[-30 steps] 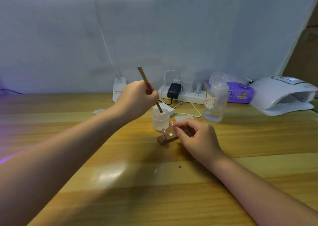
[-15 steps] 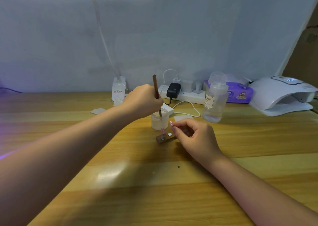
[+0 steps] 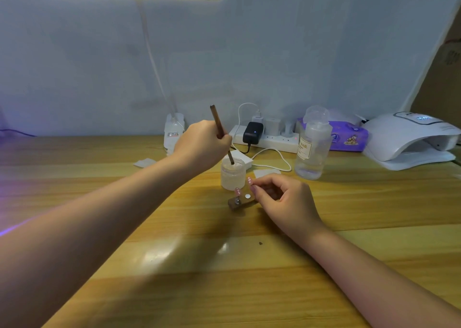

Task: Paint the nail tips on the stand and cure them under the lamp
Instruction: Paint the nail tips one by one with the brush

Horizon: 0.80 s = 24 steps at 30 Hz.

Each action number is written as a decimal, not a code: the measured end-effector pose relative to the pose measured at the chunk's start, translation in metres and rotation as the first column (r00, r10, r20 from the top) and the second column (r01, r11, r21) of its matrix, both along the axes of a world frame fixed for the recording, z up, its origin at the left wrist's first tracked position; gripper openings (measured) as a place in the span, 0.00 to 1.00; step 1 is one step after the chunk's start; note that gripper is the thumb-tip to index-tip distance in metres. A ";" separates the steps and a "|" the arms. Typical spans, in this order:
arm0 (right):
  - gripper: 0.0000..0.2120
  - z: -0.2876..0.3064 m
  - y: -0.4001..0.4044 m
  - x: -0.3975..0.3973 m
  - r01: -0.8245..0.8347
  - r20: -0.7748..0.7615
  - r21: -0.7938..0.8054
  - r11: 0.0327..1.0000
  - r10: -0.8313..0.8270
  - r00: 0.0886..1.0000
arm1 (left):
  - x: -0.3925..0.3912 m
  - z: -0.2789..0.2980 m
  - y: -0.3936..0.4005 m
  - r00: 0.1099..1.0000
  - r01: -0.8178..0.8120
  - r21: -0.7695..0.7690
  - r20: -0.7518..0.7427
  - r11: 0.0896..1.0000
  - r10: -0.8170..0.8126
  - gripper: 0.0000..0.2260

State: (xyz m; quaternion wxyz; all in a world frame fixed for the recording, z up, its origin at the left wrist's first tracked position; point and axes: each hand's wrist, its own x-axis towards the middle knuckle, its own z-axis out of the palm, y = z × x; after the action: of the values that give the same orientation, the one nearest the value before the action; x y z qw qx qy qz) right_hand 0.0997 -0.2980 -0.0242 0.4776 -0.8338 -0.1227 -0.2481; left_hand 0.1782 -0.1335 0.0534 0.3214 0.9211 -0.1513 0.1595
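On the wood table (image 3: 349, 265), the left hand (image 3: 202, 148) grips a brush (image 3: 220, 131), tip dipped in the jar (image 3: 233, 173). The stand (image 3: 240, 201) lies just nearer, beside the right hand (image 3: 287, 203), which pinches a nail tip (image 3: 249, 180).

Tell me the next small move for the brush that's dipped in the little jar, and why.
Probably lift the brush out of the frosted jar and carry it to the nail tip on the stand. The left hand has its tip inside the jar, and the right hand pinches another tip beside the stand.
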 end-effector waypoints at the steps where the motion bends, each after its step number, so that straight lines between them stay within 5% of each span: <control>1: 0.06 0.000 0.000 0.000 0.000 0.000 0.002 1.000 0.000 1.000 | 0.000 0.000 0.001 1.000 -0.011 -0.034 0.014 0.999 0.011 0.11; 5: 0.06 0.000 0.000 0.000 -0.002 -0.004 0.022 1.000 0.002 1.000 | -0.004 -0.001 0.005 0.998 -0.046 -0.245 0.033 0.968 0.056 0.10; 11: 0.06 0.001 0.000 -0.001 0.007 0.007 0.008 1.000 -0.008 1.000 | -0.016 -0.018 0.001 0.983 -0.060 -0.368 -0.183 0.928 -0.009 0.10; 18: 0.05 0.001 0.000 -0.001 0.020 -0.008 -0.004 1.000 -0.020 1.000 | -0.028 -0.015 0.015 0.996 -0.046 -0.672 -0.089 0.739 -0.019 0.06; 21: 0.05 0.001 -0.001 -0.002 0.025 -0.027 0.012 1.000 -0.024 0.999 | -0.044 -0.020 0.021 0.992 0.025 -0.809 -0.051 0.587 -0.112 0.04; 24: 0.05 0.001 -0.001 -0.002 0.037 -0.027 0.038 0.999 -0.036 0.999 | -0.065 -0.031 0.023 0.987 0.093 -0.837 0.008 0.539 -0.158 0.06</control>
State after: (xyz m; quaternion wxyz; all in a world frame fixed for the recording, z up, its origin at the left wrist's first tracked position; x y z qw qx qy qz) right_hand 0.0975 -0.2991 -0.0229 0.4906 -0.8297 -0.0961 -0.2481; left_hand 0.1136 -0.1103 0.0219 0.7357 0.6493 -0.1118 0.1571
